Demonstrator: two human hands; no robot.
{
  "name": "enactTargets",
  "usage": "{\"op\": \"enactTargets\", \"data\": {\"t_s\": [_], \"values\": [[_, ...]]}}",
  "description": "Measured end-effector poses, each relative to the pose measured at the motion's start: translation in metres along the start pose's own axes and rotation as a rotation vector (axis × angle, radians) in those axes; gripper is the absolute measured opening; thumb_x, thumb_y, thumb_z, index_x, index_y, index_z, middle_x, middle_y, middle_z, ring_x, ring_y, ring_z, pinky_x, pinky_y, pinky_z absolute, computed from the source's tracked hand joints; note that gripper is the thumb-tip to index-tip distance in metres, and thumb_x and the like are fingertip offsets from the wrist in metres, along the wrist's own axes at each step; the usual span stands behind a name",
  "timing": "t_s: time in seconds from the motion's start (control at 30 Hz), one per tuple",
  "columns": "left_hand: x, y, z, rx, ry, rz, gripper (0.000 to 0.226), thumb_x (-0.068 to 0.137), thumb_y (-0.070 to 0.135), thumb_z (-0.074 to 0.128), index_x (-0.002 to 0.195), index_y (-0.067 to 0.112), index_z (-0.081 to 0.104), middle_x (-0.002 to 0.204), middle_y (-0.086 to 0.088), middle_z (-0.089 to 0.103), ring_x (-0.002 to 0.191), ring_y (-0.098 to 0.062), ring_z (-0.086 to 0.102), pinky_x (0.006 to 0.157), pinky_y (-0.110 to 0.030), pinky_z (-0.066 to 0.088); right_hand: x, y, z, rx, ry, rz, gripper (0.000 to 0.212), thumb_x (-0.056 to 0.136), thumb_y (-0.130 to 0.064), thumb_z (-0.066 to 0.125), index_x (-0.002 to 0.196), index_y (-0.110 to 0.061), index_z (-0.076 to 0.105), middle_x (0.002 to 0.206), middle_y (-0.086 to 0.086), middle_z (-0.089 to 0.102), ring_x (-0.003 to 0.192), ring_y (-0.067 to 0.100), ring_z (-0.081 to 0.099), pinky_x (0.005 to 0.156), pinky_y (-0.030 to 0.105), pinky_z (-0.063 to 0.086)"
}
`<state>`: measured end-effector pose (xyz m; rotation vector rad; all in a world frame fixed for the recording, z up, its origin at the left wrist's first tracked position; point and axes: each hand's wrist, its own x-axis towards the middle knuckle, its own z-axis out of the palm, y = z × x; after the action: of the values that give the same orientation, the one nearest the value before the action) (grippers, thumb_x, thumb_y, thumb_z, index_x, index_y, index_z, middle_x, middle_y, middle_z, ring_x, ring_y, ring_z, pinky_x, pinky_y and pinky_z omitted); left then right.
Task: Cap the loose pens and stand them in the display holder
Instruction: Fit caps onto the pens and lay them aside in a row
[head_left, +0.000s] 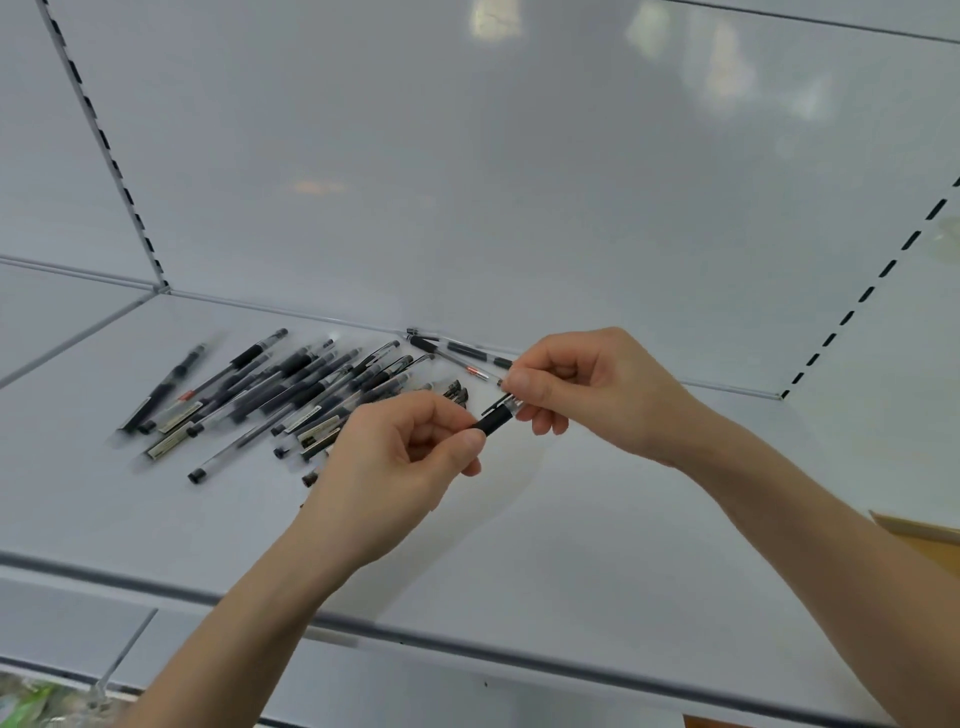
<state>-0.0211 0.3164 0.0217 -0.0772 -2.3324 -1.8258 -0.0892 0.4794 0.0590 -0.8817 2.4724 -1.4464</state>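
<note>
Above the white shelf (545, 545), my left hand (395, 467) grips a pen (493, 422) by its black grip section. My right hand (587, 387) pinches a clear cap (511, 404) on the pen's tip end, so the two hands meet in the middle. A pile of several loose pens (291, 400) with clear barrels and black grips lies on the shelf to the left. Two more pens (457, 353) lie along the back wall behind my right hand. A few small dark caps (457, 392) sit just behind my left hand. No display holder is in view.
The shelf's back panel (467, 182) is glossy white, with slotted uprights at the left (104, 140) and right (872, 291). A grey strip runs along the shelf's front edge (467, 644). A brown cardboard corner (924, 535) shows at the right.
</note>
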Motion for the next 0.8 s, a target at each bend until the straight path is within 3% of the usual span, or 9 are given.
{"op": "enactTargets", "data": {"t_s": [0.1,0.17,0.3,0.4,0.6,0.73,0.8], "values": [[0.008,-0.001,0.0,0.14,0.031,0.022,0.011,0.081,0.01,0.063,0.072,0.017,0.063,0.059,0.004,0.067,0.043,-0.007,0.054,0.045,-0.014,0.041,0.004,0.009,0.0,0.123,0.059,0.07,0.017,0.091,-0.018,0.051,0.086,-0.016,0.066,0.069,-0.002,0.067,0.059,0.007,0.063,0.055,0.017,0.049],[0.013,-0.005,-0.005,0.313,0.131,0.064,0.009,0.08,0.016,0.064,0.072,0.02,0.063,0.066,0.005,0.067,0.06,-0.012,0.061,0.06,-0.022,0.047,0.01,0.019,-0.005,0.122,0.146,0.102,0.017,0.094,-0.02,0.046,0.089,-0.022,0.062,0.076,0.0,0.068,0.062,0.006,0.064,0.058,0.017,0.05],[0.026,-0.025,-0.032,0.768,0.383,0.087,0.01,0.083,0.018,0.058,0.084,0.011,0.065,0.08,-0.004,0.057,0.08,-0.026,0.054,0.069,-0.032,0.038,0.025,0.053,-0.019,-0.322,0.26,0.132,0.013,0.089,-0.012,0.053,0.084,-0.01,0.064,0.079,0.004,0.066,0.072,0.016,0.062,0.068,0.021,0.046],[0.034,-0.038,-0.046,0.923,0.395,-0.013,0.018,0.087,0.019,0.053,0.091,0.005,0.064,0.091,-0.014,0.058,0.086,-0.034,0.054,0.068,-0.036,0.04,0.032,0.069,-0.014,-0.489,0.204,0.12,0.012,0.087,-0.013,0.056,0.084,-0.008,0.067,0.084,0.004,0.067,0.075,0.016,0.056,0.071,0.021,0.041],[0.04,-0.05,-0.051,1.031,0.366,-0.006,0.026,0.091,0.023,0.047,0.091,0.001,0.063,0.091,-0.016,0.057,0.085,-0.033,0.053,0.065,-0.036,0.039,0.051,0.068,0.013,-0.685,0.116,0.089,0.025,0.087,-0.028,0.055,0.095,-0.006,0.064,0.093,0.007,0.063,0.087,0.024,0.057,0.081,0.037,0.047],[0.041,-0.051,-0.051,0.995,0.418,0.054,0.025,0.089,0.021,0.052,0.09,-0.001,0.064,0.087,-0.019,0.057,0.083,-0.037,0.054,0.066,-0.039,0.04,0.057,0.071,0.02,-0.792,0.105,0.102,0.024,0.09,-0.021,0.047,0.091,-0.003,0.064,0.093,0.013,0.062,0.087,0.03,0.057,0.076,0.038,0.047],[0.041,-0.05,-0.05,0.945,0.445,0.124,0.023,0.089,0.018,0.053,0.088,-0.001,0.065,0.082,-0.019,0.057,0.079,-0.036,0.053,0.065,-0.039,0.04,0.056,0.072,0.019,-0.726,0.135,0.107,0.024,0.089,-0.018,0.047,0.087,-0.002,0.064,0.088,0.013,0.064,0.083,0.029,0.057,0.075,0.038,0.047]]}}
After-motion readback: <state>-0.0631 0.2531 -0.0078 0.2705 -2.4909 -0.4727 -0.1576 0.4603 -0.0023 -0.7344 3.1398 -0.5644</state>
